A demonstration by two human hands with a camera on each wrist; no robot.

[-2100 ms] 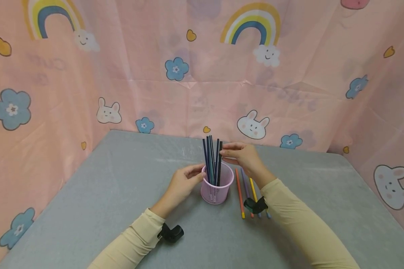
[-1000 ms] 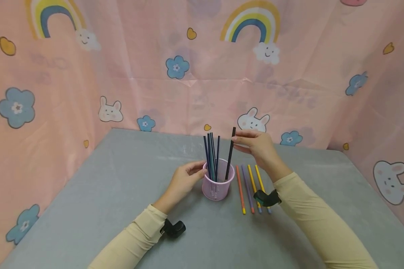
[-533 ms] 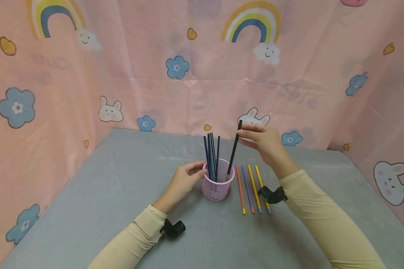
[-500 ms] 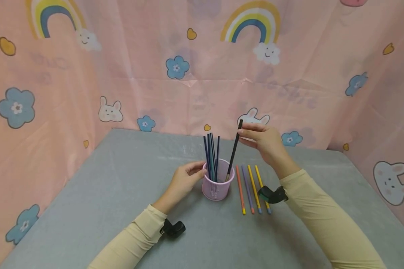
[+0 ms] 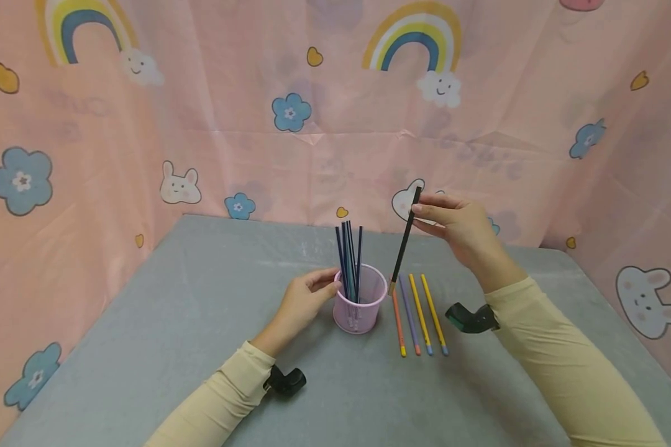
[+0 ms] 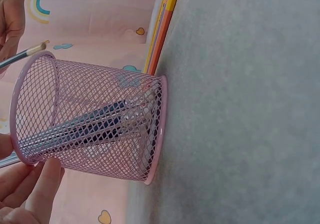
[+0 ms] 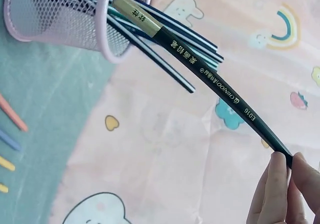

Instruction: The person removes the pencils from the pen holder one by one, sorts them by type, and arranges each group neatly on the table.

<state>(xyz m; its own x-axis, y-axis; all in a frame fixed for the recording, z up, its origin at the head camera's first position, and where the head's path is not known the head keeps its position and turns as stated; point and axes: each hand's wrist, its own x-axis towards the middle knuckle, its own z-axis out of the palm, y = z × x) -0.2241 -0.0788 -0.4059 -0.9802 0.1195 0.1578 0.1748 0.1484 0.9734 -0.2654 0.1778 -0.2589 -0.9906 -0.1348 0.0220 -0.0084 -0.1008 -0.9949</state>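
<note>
My left hand (image 5: 302,304) holds the pink mesh pen cup (image 5: 355,318) at its rim, thumb on the near side and fingers along the wall. Inside it lean several dark blue striped sticks (image 5: 348,261), like pens or pencils. Just right of the cup, my right hand (image 5: 470,236) pinches a black pencil (image 5: 405,242) near its upper end. The pencil slants, its gold-coloured lower end hanging outside the rim. Gold lettering on its barrel shows in the right wrist view, where the right fingertips (image 7: 275,176) grip the far end.
To the right of the cup, several coloured pencils lie side by side on the grey table (image 5: 229,261): an orange-red one (image 5: 399,326), a purple one (image 5: 409,316) and two yellow ones (image 5: 435,313). A pink patterned cloth (image 5: 229,93) hangs behind and at both sides.
My right hand has drawn the black pencil up and rightward, out of the cup and past its rim. The left hand has stayed on the cup.
</note>
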